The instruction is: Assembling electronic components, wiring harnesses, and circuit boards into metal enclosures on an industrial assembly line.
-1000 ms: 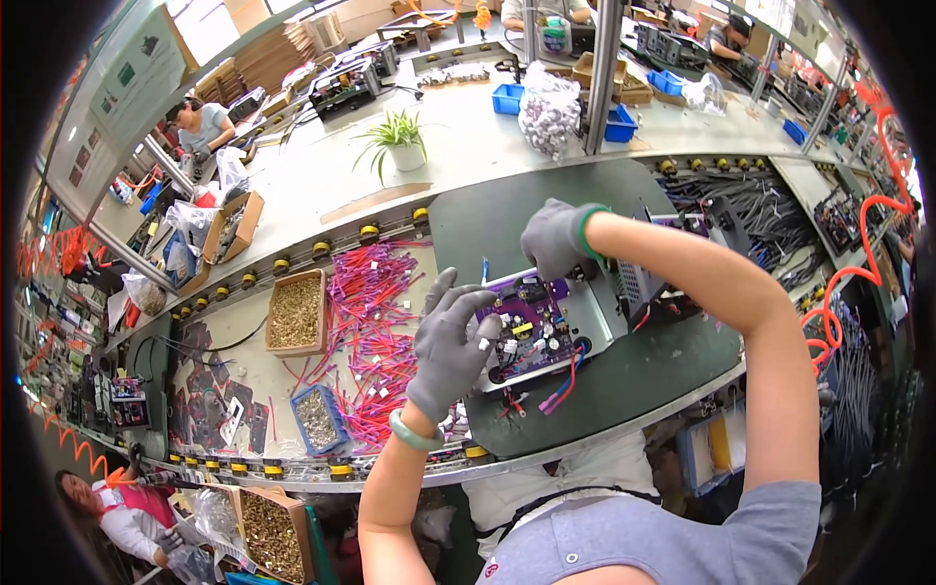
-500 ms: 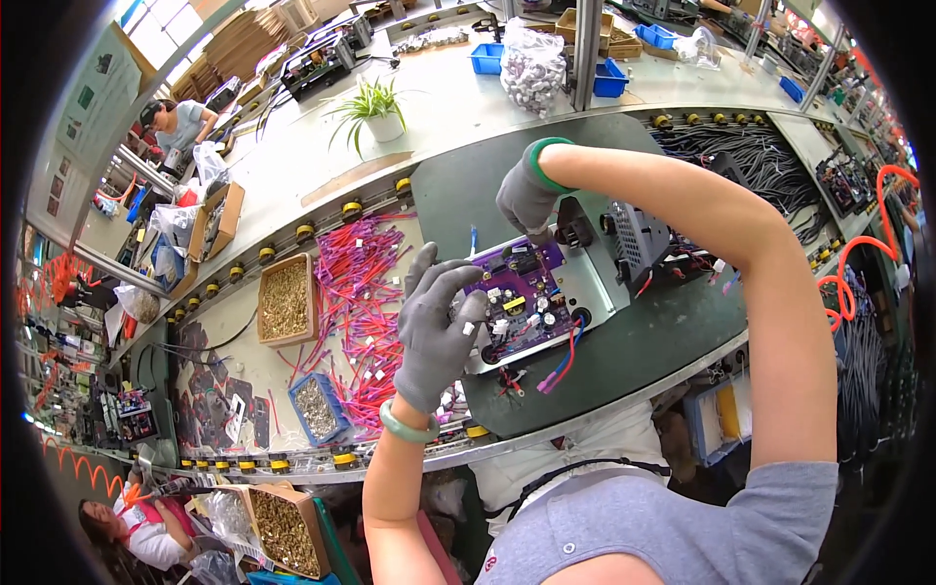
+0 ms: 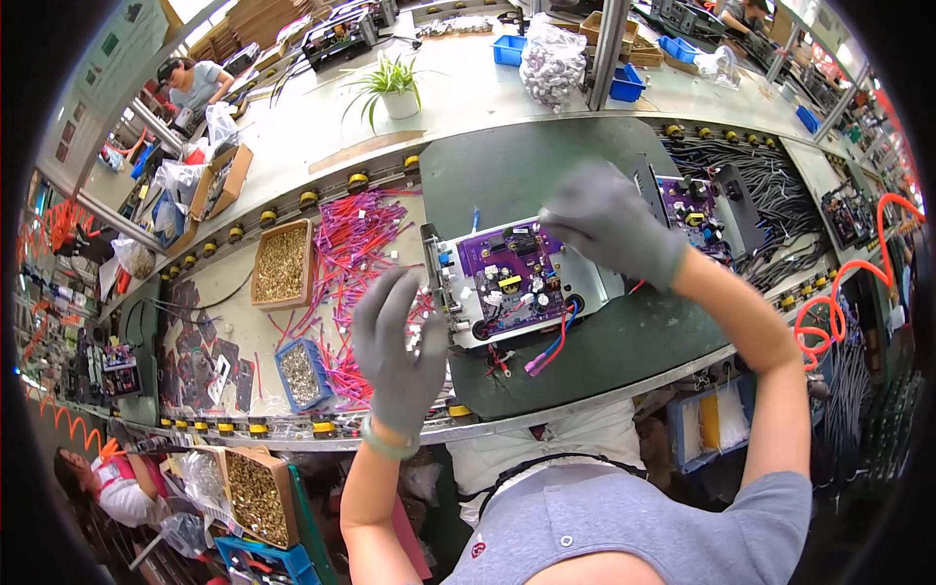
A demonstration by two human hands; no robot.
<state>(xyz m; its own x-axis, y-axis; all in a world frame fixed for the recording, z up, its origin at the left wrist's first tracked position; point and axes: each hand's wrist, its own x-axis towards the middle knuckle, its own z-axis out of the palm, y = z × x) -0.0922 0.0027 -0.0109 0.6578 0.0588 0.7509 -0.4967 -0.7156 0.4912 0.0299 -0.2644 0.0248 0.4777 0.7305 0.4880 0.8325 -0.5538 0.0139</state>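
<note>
A metal chassis tray [image 3: 604,280] holding a purple circuit board [image 3: 478,255] lies on the dark green mat, in front of me. Red and blue leads [image 3: 558,353] hang over its near edge. To its left, my left hand [image 3: 402,356], in a grey glove, is raised with fingers apart and nothing in them. My right hand [image 3: 624,229], also gloved in grey, hovers above the tray's right part. Motion smears its fingers, so what they hold, if anything, cannot be made out. A second unit with a purple board [image 3: 690,203] and dark panels stands beyond it.
Left lie a heap of pink-red wires [image 3: 346,239], a carton of brass-coloured small parts [image 3: 283,265] and a blue bin of small metal parts [image 3: 300,375]. Black cables [image 3: 785,185] fill the right. A potted plant [image 3: 398,100] stands behind. An orange coiled hose [image 3: 814,336] hangs at right.
My right hand has come from the tray's far edge toward me and to the right. My left hand has drawn back leftward off the tray. The second unit appears farther back and right.
</note>
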